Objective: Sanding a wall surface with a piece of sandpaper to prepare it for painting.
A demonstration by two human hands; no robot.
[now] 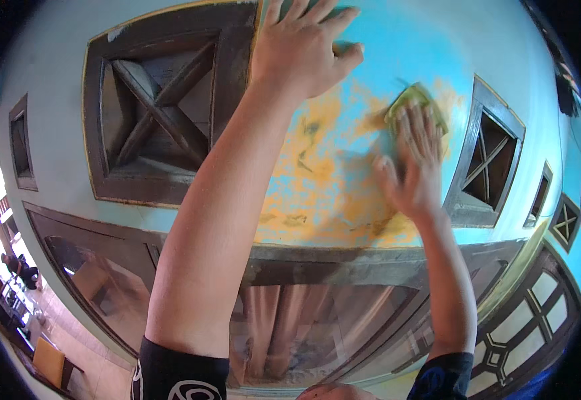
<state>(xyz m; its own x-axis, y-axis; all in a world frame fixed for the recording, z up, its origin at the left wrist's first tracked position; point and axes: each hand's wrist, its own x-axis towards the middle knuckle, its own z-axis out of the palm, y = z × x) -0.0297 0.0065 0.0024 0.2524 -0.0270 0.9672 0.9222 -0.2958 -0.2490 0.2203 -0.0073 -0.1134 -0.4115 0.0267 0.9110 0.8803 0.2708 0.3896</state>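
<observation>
A blue wall (410, 42) rises before me, with a large patch of worn orange paint (303, 165) showing through. My left hand (305, 47) lies against the wall with its fingers spread, beside a brown wooden vent frame (170, 192). Lower and to the right, my right hand (418, 155) presses a yellow-green pad (413, 95) flat on the wall at the patch's right side. Blur on that hand and pad hides whether the pad is cloth or abrasive sheet.
Under the patch runs the dark wooden frame (330, 257) of a glass window (315, 330) with a curtain behind. A smaller wooden vent (488, 155) sits to the right, beyond it a panelled door (520, 320). A chair (49, 360) stands on the tiled floor (93, 372) at lower left.
</observation>
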